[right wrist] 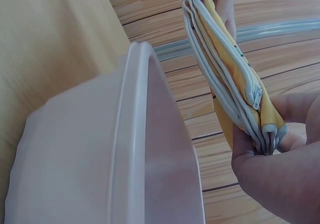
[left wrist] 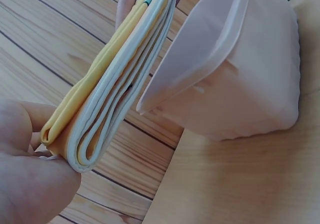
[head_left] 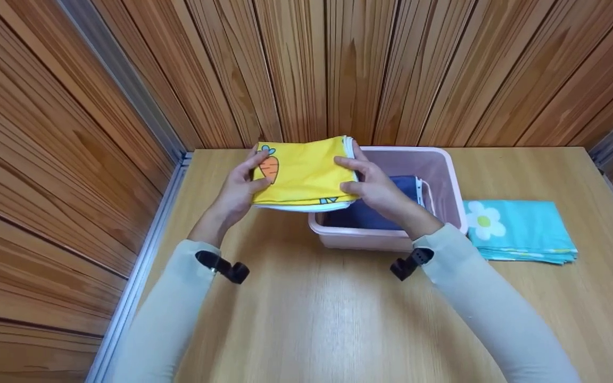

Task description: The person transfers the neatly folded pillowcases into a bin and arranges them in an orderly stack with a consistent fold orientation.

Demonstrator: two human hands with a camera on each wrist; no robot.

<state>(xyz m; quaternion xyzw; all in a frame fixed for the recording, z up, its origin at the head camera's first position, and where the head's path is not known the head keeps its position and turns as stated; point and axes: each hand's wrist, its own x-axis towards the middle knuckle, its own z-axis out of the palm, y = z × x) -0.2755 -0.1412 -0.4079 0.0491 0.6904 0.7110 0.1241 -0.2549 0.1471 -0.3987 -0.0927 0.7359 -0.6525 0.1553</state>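
Note:
A folded yellow zippered fabric cover [head_left: 304, 170] with a carrot print is held up in the air between both hands. My left hand [head_left: 236, 189] grips its left end, thumb and fingers on either side of the layers. At the opposite end, my right hand [head_left: 378, 186] pinches the white-edged side. Several folded layers and a small zip pull [right wrist: 257, 98] show in the right wrist view. The cover overlaps the left part of a pink plastic bin [head_left: 359, 242] in the head view. Inside that bin lies folded navy fabric [head_left: 405, 186], partly hidden by my right hand.
To the right of the bin, a folded turquoise cloth [head_left: 519, 229] with a white flower lies on the wooden table [head_left: 306, 319]. Wood-plank walls [head_left: 296, 69] stand behind and to the left, with a metal rail [head_left: 141, 276] along the table's left edge.

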